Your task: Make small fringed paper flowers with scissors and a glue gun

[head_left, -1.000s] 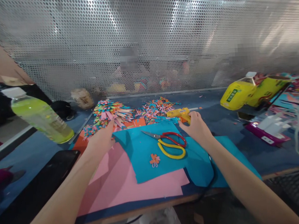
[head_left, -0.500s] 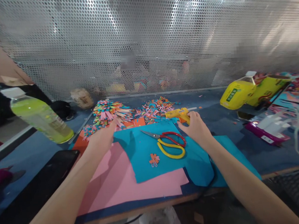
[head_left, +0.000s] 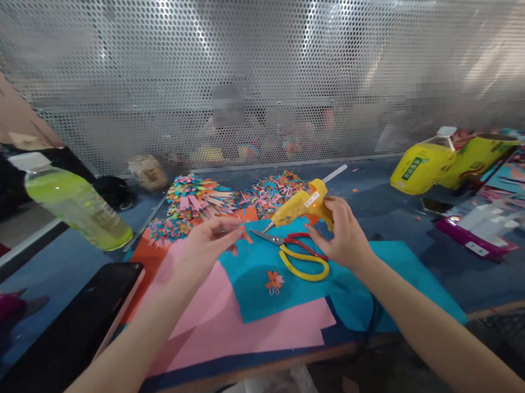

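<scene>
My right hand [head_left: 346, 233] is closed around the handle of a yellow hot glue gun [head_left: 300, 205], its nozzle pointing left and down. A white glue stick juts from its back end. Between the fingertips of my left hand [head_left: 210, 243] is a small orange paper strip [head_left: 247, 237], just left of the nozzle. Red-and-yellow handled scissors [head_left: 303, 262] lie below the gun on blue paper [head_left: 254, 299]. A small orange and pink paper flower [head_left: 274, 282] rests on that paper as well. Pink paper [head_left: 217, 334] lies partly underneath.
A heap of fringed paper strips [head_left: 196, 197] and a pile of small cut pieces [head_left: 273, 190] lie behind my hands. At left are a green drink bottle [head_left: 78, 200] and a black phone [head_left: 75, 323]; at right, a yellow bottle [head_left: 421, 164] and a purple power strip [head_left: 471, 241].
My right hand has lifted the glue gun and tilted its nozzle down to the left. My left hand has come from the strip heap toward the middle, pinching an orange paper strip.
</scene>
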### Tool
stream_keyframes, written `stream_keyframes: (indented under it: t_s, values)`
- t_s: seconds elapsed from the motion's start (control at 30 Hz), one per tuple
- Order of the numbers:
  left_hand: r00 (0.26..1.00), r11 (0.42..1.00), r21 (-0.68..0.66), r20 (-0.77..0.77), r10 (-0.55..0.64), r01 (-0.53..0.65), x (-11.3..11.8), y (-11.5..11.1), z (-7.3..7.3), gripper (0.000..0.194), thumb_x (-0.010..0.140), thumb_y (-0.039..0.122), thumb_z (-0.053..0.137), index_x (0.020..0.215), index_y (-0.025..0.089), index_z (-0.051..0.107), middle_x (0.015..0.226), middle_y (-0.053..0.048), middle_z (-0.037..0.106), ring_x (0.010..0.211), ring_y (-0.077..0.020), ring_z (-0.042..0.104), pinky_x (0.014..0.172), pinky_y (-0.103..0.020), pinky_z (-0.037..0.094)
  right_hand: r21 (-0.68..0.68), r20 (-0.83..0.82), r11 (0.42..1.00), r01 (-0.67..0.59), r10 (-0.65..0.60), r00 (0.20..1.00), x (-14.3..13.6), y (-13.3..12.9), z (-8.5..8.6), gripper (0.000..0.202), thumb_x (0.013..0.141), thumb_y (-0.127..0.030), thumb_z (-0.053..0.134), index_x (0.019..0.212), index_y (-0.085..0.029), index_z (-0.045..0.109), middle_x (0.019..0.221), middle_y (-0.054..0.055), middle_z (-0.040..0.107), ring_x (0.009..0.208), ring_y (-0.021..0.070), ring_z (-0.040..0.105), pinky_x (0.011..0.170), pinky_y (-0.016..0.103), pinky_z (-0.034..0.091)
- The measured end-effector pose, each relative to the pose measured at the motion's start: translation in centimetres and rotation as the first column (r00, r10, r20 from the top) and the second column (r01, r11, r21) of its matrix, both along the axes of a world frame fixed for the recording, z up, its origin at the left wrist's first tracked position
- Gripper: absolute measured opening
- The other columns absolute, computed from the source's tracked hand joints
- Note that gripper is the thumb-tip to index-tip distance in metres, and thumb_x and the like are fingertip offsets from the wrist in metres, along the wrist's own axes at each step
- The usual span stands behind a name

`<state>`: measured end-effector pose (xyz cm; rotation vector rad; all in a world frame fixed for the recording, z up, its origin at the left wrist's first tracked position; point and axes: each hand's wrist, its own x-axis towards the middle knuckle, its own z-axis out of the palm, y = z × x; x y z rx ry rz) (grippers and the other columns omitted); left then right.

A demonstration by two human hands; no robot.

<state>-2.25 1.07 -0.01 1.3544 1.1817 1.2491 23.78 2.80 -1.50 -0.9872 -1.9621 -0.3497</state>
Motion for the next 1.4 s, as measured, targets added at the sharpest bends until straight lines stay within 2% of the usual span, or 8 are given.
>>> stream_keyframes:
  t_s: [0.13, 0.4, 0.7, 1.13, 1.4]
  values:
    - [0.998, 0.999, -0.021, 0.032, 0.045, -0.044, 0.14, -0.3, 0.03, 0.026, 0.06, 0.03, 0.073, 0.079, 0.015, 0.062, 0.064, 0.001, 0.065, 0.05, -0.0084, 0.056, 0.046, -0.02, 0.044, 0.041, 0.071, 0.998, -0.053, 0.05, 0.996, -0.41, -0.44, -0.29, 0.047, 0.076, -0.028, 0.059, 0.114, -0.016, 0.034, 0.111, 0.017, 0.047, 0.108, 0.0281, 0.046, 0.086, 0.044, 0.047]
    - [0.998, 0.998, -0.021, 0.012, 0.059, -0.059, 0.86, -0.79, 0.5, 0.025, 0.058, 0.026, 0.074, 0.076, 0.014, 0.062, 0.058, 0.003, 0.061, 0.043, -0.0065, 0.053, 0.042, -0.018, 0.043, 0.064, 0.114, 0.997, -0.048, 0.04, 0.993, -0.65, -0.66, -0.4, 0.047, 0.078, -0.026, 0.057, 0.117, -0.017, 0.033, 0.111, 0.016, 0.047, 0.106, 0.028, 0.047, 0.086, 0.045, 0.047]
    - [0.997, 0.997, -0.012, -0.016, 0.078, -0.078, 0.83, -0.75, 0.62, 0.026, 0.058, 0.03, 0.073, 0.075, 0.014, 0.062, 0.062, -0.001, 0.064, 0.048, -0.0093, 0.056, 0.044, -0.02, 0.047, 0.069, 0.159, 0.997, -0.03, 0.019, 0.987, -0.65, -0.8, -0.37, 0.045, 0.08, -0.028, 0.054, 0.118, -0.015, 0.033, 0.11, 0.016, 0.048, 0.107, 0.0281, 0.047, 0.087, 0.044, 0.047]
    - [0.997, 0.997, -0.016, -0.028, 0.076, -0.077, 0.84, -0.65, 0.57, 0.025, 0.058, 0.03, 0.074, 0.074, 0.015, 0.062, 0.062, 0.0, 0.065, 0.046, -0.0094, 0.056, 0.045, -0.022, 0.045, 0.017, 0.165, 0.999, -0.034, 0.031, 0.986, -0.62, -0.76, -0.51, 0.042, 0.082, -0.028, 0.051, 0.119, -0.017, 0.033, 0.113, 0.017, 0.047, 0.109, 0.0293, 0.046, 0.086, 0.046, 0.047]
    - [0.998, 0.998, -0.017, -0.018, 0.068, -0.068, 0.63, -0.51, 0.15, 0.024, 0.061, 0.03, 0.072, 0.077, 0.015, 0.062, 0.063, 0.0, 0.065, 0.052, -0.0101, 0.058, 0.045, -0.02, 0.046, 0.059, 0.187, 0.998, -0.034, 0.022, 0.982, -0.61, -0.79, -0.49, 0.043, 0.081, -0.027, 0.052, 0.119, -0.015, 0.034, 0.111, 0.017, 0.048, 0.108, 0.0288, 0.046, 0.087, 0.045, 0.048]
